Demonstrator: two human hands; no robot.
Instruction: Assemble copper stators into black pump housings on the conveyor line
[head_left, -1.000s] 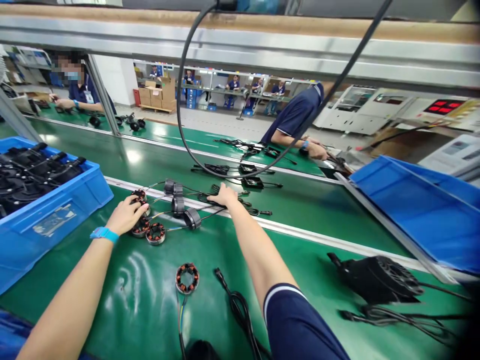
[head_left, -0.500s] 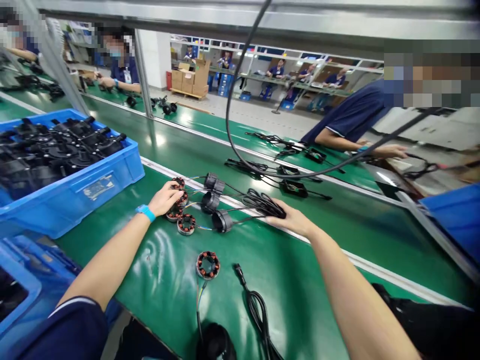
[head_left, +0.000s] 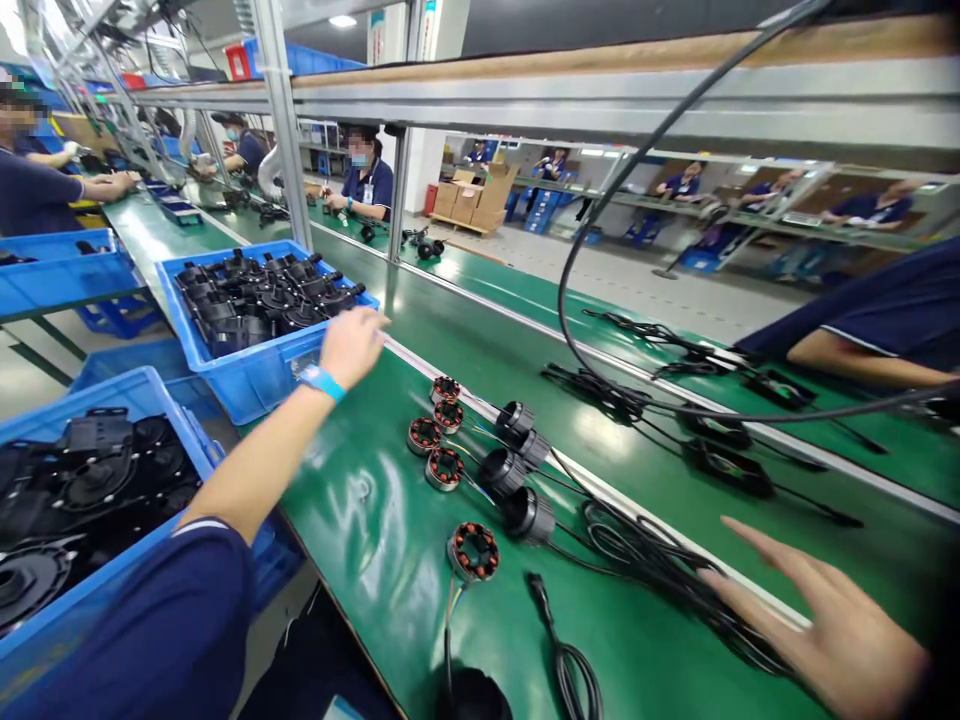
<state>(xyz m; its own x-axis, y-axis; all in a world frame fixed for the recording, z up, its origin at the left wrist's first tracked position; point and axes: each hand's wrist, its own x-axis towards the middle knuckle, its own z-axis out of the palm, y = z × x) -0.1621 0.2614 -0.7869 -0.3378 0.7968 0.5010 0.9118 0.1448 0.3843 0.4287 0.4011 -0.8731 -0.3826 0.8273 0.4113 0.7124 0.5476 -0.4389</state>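
Observation:
My left hand [head_left: 352,347] is raised at the near right corner of a blue bin [head_left: 240,385] heaped with black plastic housings [head_left: 281,300]. Its fingers look stretched out, slightly blurred, with nothing seen in them. At the right, my right hand [head_left: 832,610] is open above bundled black cables [head_left: 660,550], thumb and fingers spread. Several copper-wound stator rings [head_left: 445,467] stand grouped on the green bench, wired to black ribbed caps [head_left: 529,515]. Closer to me lies a single stator ring [head_left: 474,552], its wires running to a dark round part [head_left: 472,695].
A second blue bin [head_left: 169,400] of black housings stands at lower left. A coiled cable with a connector [head_left: 577,680] lies near me. A hanging black cable [head_left: 570,270] loops ahead. Metal posts [head_left: 281,130] rise from the bench. Co-workers sit across the line.
My left hand has left the stator rings and moved up to the bin. My right hand has let go of the cable bundle and opened. The view has turned left.

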